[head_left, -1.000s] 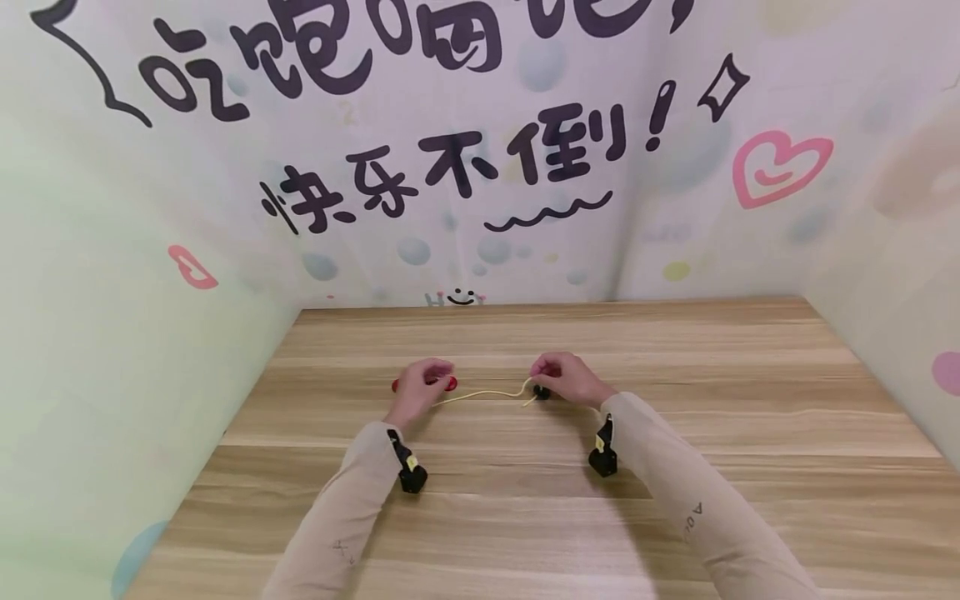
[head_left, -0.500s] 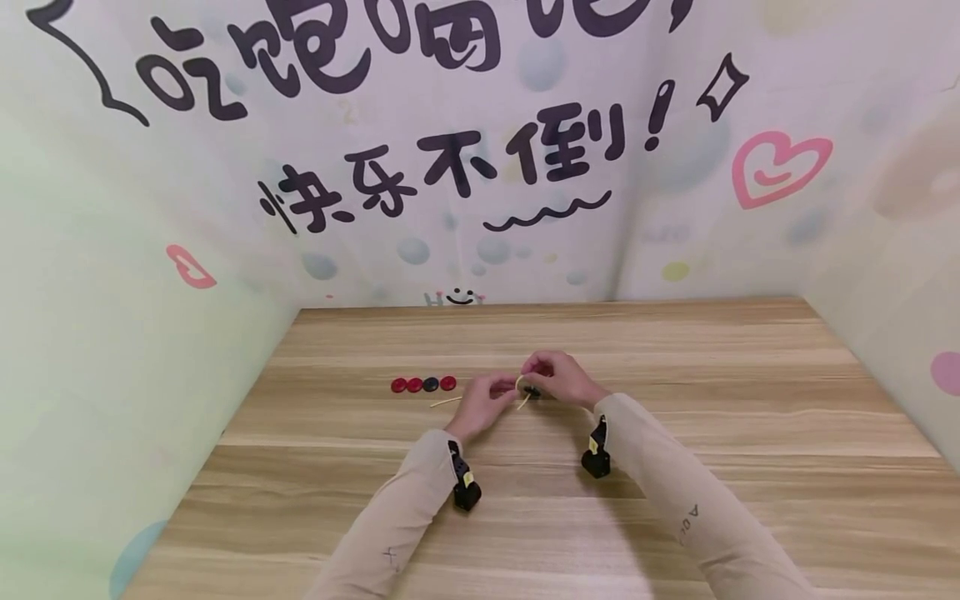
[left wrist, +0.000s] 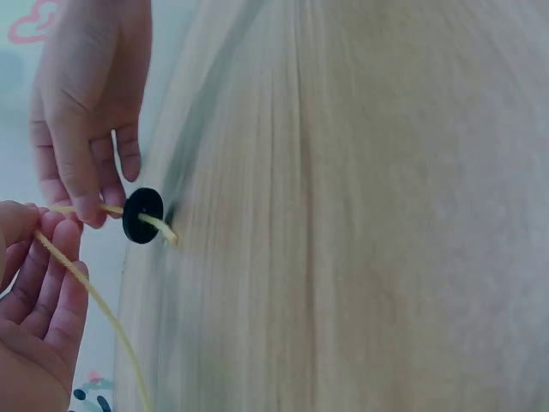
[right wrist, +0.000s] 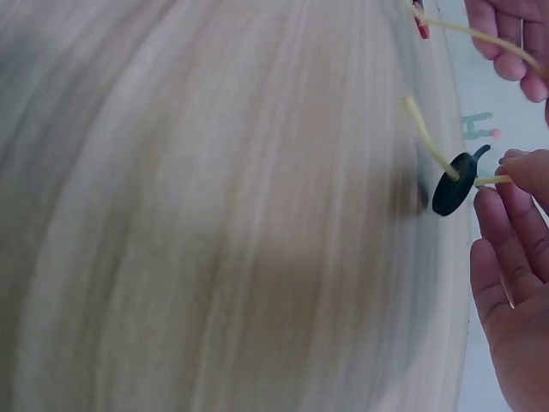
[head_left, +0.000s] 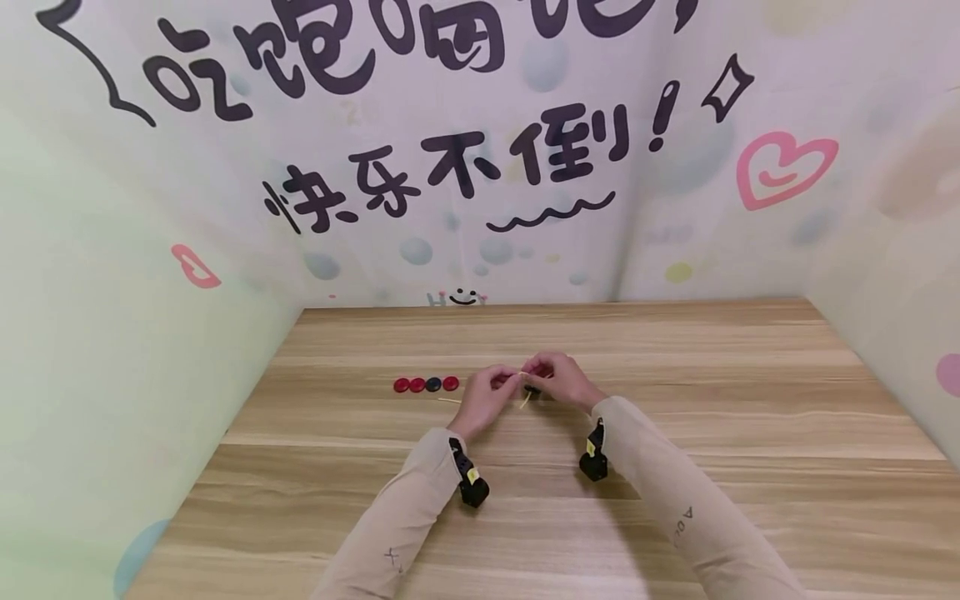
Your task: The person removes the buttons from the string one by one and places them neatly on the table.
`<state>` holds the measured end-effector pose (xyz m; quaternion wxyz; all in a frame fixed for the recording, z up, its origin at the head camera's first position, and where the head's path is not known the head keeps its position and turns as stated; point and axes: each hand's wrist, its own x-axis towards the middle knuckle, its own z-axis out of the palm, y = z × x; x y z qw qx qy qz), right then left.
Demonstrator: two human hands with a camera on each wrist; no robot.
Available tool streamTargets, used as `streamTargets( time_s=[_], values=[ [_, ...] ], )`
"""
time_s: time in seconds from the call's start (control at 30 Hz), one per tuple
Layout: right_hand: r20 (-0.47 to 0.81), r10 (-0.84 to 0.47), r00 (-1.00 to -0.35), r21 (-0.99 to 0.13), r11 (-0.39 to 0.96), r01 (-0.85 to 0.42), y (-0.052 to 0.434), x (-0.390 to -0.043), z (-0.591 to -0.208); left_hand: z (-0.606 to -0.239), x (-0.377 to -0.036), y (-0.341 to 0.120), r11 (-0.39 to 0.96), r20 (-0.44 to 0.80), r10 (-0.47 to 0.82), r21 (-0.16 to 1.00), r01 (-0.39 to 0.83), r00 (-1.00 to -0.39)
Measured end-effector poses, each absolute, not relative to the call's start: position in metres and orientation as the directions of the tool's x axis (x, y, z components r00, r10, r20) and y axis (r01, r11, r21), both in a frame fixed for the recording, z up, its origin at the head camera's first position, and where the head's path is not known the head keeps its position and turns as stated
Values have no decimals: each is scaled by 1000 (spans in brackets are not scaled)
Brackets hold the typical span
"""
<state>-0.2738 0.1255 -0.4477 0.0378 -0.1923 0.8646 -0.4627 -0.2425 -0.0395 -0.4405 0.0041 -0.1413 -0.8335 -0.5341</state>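
Observation:
A round black button-like disc (left wrist: 137,215) hangs on a yellow cord (left wrist: 110,316) that passes through it, a short end sticking out on the near side. My right hand (head_left: 561,381) pinches the cord right beside the disc (right wrist: 453,190). Fingertips of my left hand (head_left: 486,397) pinch the same cord close to the right hand's fingertips. From the left hand the rest of the cord hangs down in the left wrist view. Its free end (head_left: 450,401) shows left of that hand in the head view.
Left of the hands, a row of small discs lies on the wooden table (head_left: 525,533): two red ones (head_left: 409,385), a black one (head_left: 432,384) and another red one (head_left: 451,383). A printed wall curtain (head_left: 465,258) stands behind the table's far edge.
My left hand has moved right, from over the row of discs to the right hand, and now pinches the cord there. The row is uncovered. The right hand has hardly shifted.

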Motion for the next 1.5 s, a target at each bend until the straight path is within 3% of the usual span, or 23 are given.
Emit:
streamTargets(
  time_s=[0.2, 0.37, 0.63, 1.03, 1.5],
  values=[
    [155, -399, -904, -833, 439, -336, 130, -272, -448, -441, -242, -42, 398, 142, 204, 892, 214, -969],
    [133, -353, -926, -838, 459, -295, 129, -273, -450, -449, -245, -49, 426, 143, 205, 878, 220, -968],
    [178, -346, -921, -801, 493, -340, 128, -272, -447, -457, -251, -53, 466, 108, 187, 865, 185, -976],
    [191, -353, -916, -821, 454, -347, 124, -272, -447, -450, -253, -35, 389, 130, 158, 903, 183, -979],
    [203, -339, -919, -804, 478, -354, 126, -272, -446, -453, -251, -29, 422, 119, 190, 886, 191, -975]
  ],
)
